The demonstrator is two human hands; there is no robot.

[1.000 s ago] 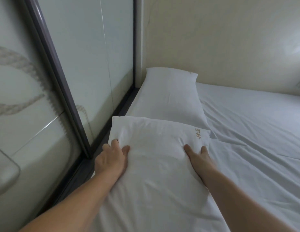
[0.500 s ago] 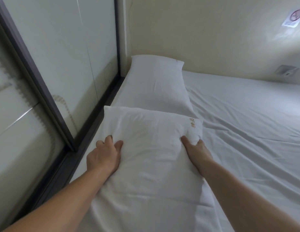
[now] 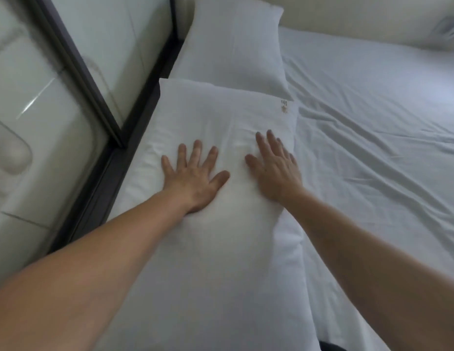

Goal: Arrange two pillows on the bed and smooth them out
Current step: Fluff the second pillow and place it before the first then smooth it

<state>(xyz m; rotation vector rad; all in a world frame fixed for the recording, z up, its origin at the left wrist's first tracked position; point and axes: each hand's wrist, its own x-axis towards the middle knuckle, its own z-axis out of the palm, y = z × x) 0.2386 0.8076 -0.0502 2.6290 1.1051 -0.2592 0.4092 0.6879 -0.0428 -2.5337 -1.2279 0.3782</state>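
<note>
Two white pillows lie end to end along the bed's left edge. The near pillow (image 3: 215, 117) has a small gold mark at its far right corner and overlaps the near end of the far pillow (image 3: 233, 44). My left hand (image 3: 193, 173) lies flat on the near pillow, fingers spread. My right hand (image 3: 274, 171) rests flat beside it, a little to the right, fingers apart. Neither hand holds any fabric. The white bed sheet (image 3: 372, 148) to the right is wrinkled.
A dark-framed glass partition (image 3: 76, 64) runs close along the bed's left side. A cream wall (image 3: 372, 13) backs the head of the bed, with a blurred wall fitting (image 3: 449, 31) at the top right.
Both hands have let go of the near pillow's sides and now lie flat on its top, closer together. The camera has tilted down and moved nearer.
</note>
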